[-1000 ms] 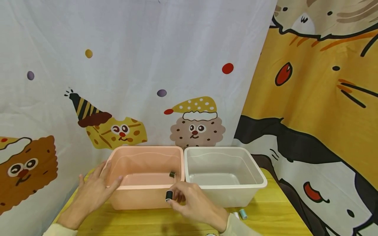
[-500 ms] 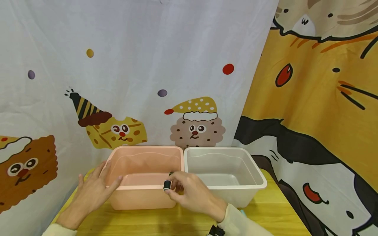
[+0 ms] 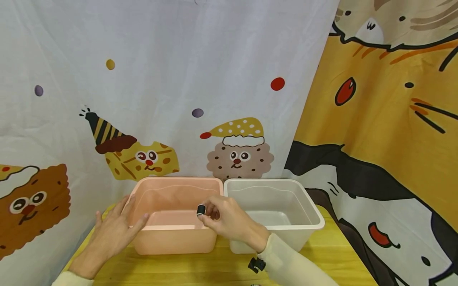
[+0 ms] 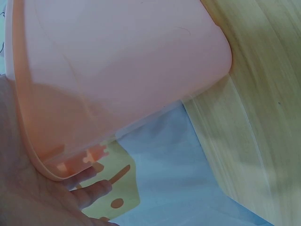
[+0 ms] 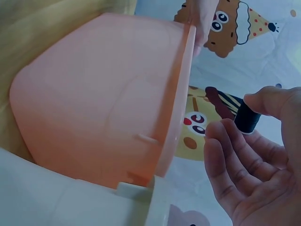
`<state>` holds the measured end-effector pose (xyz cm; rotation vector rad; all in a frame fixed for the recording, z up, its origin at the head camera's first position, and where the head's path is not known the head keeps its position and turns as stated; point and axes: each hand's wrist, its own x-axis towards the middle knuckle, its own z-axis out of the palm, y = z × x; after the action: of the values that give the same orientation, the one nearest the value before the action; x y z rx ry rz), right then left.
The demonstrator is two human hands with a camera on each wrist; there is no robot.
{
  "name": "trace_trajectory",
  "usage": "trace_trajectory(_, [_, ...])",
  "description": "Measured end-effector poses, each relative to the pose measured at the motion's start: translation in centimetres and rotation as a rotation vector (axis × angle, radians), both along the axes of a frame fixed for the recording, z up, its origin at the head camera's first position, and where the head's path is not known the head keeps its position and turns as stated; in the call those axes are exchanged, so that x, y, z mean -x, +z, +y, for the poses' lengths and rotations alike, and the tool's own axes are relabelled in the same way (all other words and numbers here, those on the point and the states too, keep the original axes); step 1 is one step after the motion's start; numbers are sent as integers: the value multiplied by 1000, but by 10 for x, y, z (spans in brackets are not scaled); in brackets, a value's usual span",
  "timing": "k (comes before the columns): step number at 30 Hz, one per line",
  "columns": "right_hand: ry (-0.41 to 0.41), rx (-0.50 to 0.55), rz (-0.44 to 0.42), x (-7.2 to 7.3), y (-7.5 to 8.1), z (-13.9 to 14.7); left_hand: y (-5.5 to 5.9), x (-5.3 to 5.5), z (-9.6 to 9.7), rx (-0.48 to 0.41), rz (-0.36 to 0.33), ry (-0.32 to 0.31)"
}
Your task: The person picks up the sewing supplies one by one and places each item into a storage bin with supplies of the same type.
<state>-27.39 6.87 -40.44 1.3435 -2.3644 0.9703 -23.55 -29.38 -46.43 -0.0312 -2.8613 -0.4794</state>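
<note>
My right hand (image 3: 225, 218) pinches a small black thread spool (image 3: 201, 209) between thumb and fingers, over the front right part of the pink bin (image 3: 171, 241). In the right wrist view the black spool (image 5: 247, 117) is tilted, thumb on one end and fingertips on the other, beyond the bin's rim (image 5: 181, 103). My left hand (image 3: 114, 230) rests with spread fingers against the pink bin's left rim. The left wrist view shows that left hand (image 4: 28, 188) along the bin's edge. My right hand hides the bin's inner right corner.
A white bin (image 3: 302, 236) stands right beside the pink one on the yellow wood-grain table (image 3: 171, 268). A black clip-like piece (image 3: 257, 265) is next to my right sleeve. A printed cartoon curtain (image 3: 161, 79) hangs close behind.
My right hand has risen and moved forward with the black spool, from in front of the pink bin to over it. The spool inside the bin and those by the white bin are now hidden.
</note>
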Motion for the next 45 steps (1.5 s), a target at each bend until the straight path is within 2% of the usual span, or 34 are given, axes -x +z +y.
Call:
trace_trajectory(13, [-59,-84,-23,22,17,-16,0,2,-1,15,-2,3])
trace_trajectory(16, [-35,-80,-23,27,20,-22,0,2,-1,11,-3,0])
trace_trajectory(21, [1,-66,32,36,24,-30,1,2,-1,11,-7,1])
trace_trajectory(26, [-39,-100,48,39,26,-35,1,2,0,15,-4,-3])
trace_trajectory(36, [-106,-182,-36,53,26,-42,0,1,0,16,-11,4])
trace_trajectory(45, [-139,-202,-127,62,26,-50,-3,2,-1,10,-5,12])
